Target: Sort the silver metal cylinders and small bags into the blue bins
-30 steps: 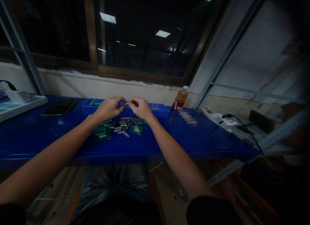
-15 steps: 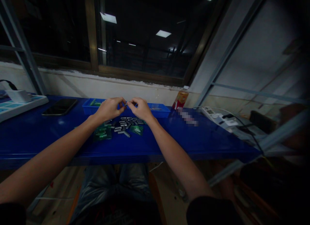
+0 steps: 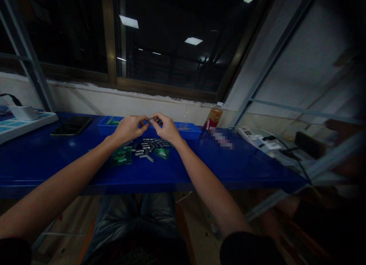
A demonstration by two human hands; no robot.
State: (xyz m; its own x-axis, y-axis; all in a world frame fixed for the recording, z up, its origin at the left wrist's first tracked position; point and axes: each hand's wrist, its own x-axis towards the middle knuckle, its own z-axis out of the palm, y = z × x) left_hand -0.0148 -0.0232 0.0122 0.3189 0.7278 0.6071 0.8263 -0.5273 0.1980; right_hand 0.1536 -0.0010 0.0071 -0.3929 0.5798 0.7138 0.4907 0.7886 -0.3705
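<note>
My left hand [image 3: 131,127] and my right hand [image 3: 165,127] meet fingertip to fingertip above the blue table. Between them is a small metal piece [image 3: 151,120], pinched by the fingers of both hands; its exact shape is too small to make out. Below the hands lies a loose pile of short silvery metal pieces [image 3: 147,145]. Left of the pile is a green-tinted clear bag [image 3: 121,156] with small parts inside, and at its right a smaller green bag [image 3: 161,153]. Behind my hands stands a blue tray [image 3: 187,133], partly hidden by them.
A phone [image 3: 71,126] lies to the left, beside a white power strip [image 3: 25,124]. A bottle [image 3: 213,116] with an orange drink stands by the wall at the right. Another power strip with plugs [image 3: 257,137] sits at the table's right end, near a metal frame post.
The right fingers have shifted slightly upward around the small metal piece. The left hand and the pile look the same.
</note>
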